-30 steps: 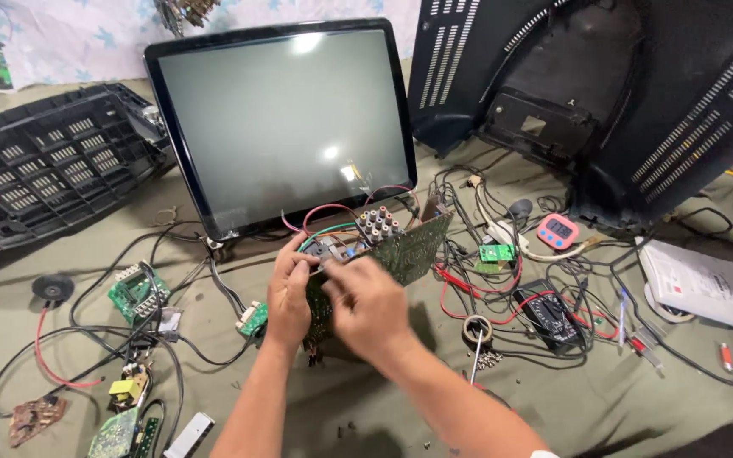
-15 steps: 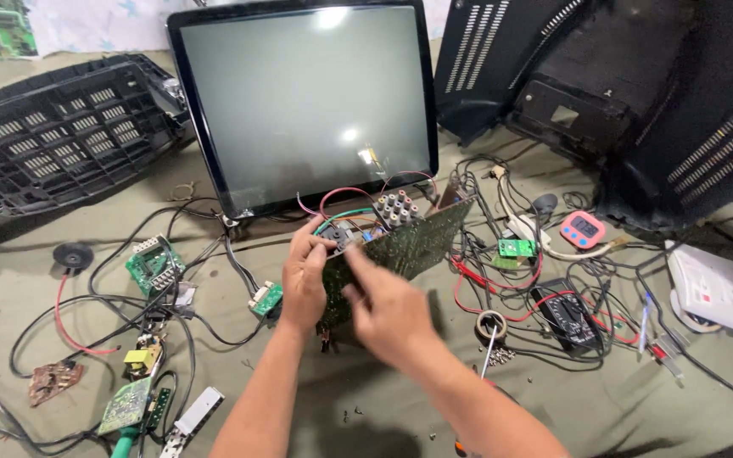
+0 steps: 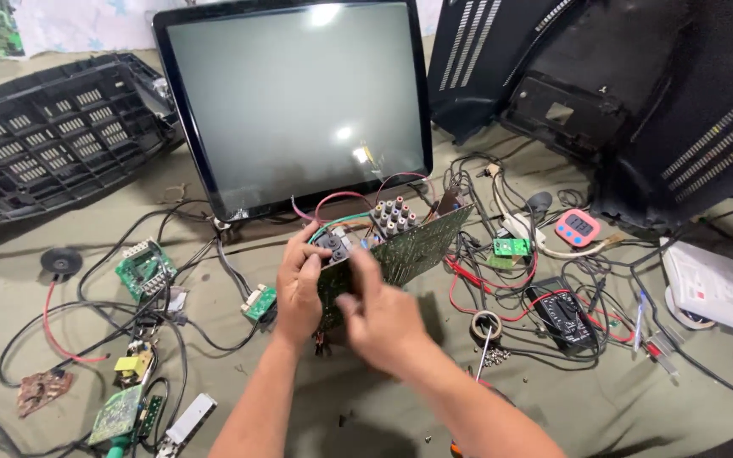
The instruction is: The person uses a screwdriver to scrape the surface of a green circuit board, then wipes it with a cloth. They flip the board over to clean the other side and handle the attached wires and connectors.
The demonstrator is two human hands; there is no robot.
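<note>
Left hand (image 3: pixel 299 284) clamped on the left edge of the board (image 3: pixel 400 250), thumb and fingers wrapped round it. Board is a green circuit board, held tilted up off the counter (image 3: pixel 316 399), just in front of the screen (image 3: pixel 299 102). Capacitors (image 3: pixel 392 216) stand on its upper face.

Right hand (image 3: pixel 383 318) in front of the board's lower part, fingers curled together; blurred, so cannot tell whether it grips the board or only touches it.

Red and green wires (image 3: pixel 341 203) run from the board's top edge toward the screen.

Right of the board: multimeter (image 3: pixel 562 314) among tangled leads, pink timer (image 3: pixel 576 227), white booklet (image 3: pixel 719 288). Left: small green boards (image 3: pixel 144 267) on cables. Black back covers (image 3: pixel 53 136) lie at far left and far right.
</note>
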